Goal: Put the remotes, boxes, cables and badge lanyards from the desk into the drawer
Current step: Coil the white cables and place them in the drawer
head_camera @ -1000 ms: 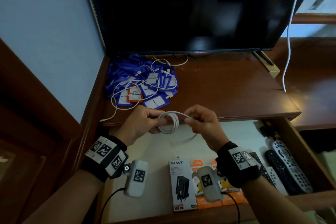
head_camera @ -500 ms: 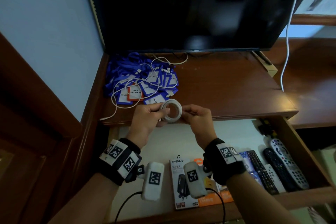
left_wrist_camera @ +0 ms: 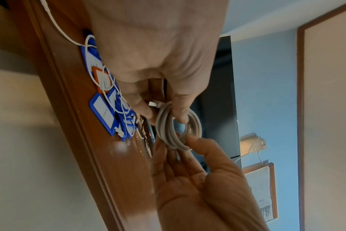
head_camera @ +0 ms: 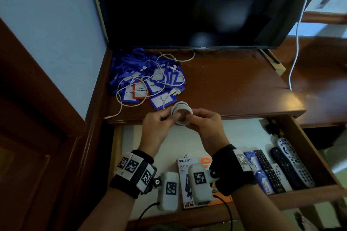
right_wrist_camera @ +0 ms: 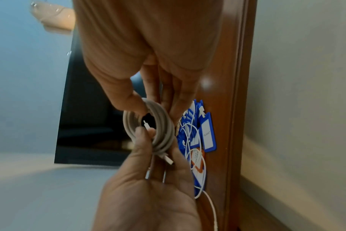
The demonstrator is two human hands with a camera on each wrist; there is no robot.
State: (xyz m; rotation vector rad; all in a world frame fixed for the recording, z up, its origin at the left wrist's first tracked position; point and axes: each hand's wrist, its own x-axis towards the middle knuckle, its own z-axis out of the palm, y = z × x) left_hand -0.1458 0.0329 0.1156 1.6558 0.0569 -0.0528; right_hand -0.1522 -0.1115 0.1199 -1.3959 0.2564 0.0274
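Landmark: open drawer [head_camera: 293,196], pulled out beneath the front edge of the desk [head_camera: 234,88].

Inside drawer, front centre: white charger box [head_camera: 185,169] marked ONESAN, partly hidden behind the wrist cameras; orange box [head_camera: 206,161] just beside it, mostly covered.

Inside drawer, right part: blue patterned packet [head_camera: 252,157]; three dark and grey remotes [head_camera: 290,169] laid side by side, long axes toward the drawer back. Small dark item at the back right corner, too dim to identify.

Above the drawer's back edge, level with the desk lip: coiled white cable [head_camera: 181,115], wound into a tight ring, held in the air between both hands. Left hand [head_camera: 157,124] pinching the ring's left side, thumb and forefinger clamped on the strands, one plug end poking out by the fingertips in the left wrist view. Right hand [head_camera: 203,124] gripping the ring's right side, thumb pressed against curled fingers with the strands between. Compared with a second ago: coil tighter and rounder, loose tail gone, hands nearer the desk lip.

Beyond the drawer, on the desk's left rear: heap of blue badge lanyards [head_camera: 148,78] with blue-framed cards and one orange-framed card, unchanged. Loose white cables [head_camera: 131,103] looped over the heap, one end trailing to the desk's front left edge.

Farthest from the drawer: dark television screen [head_camera: 197,5] standing at the desk's back; white cord [head_camera: 296,43] hanging at its right.
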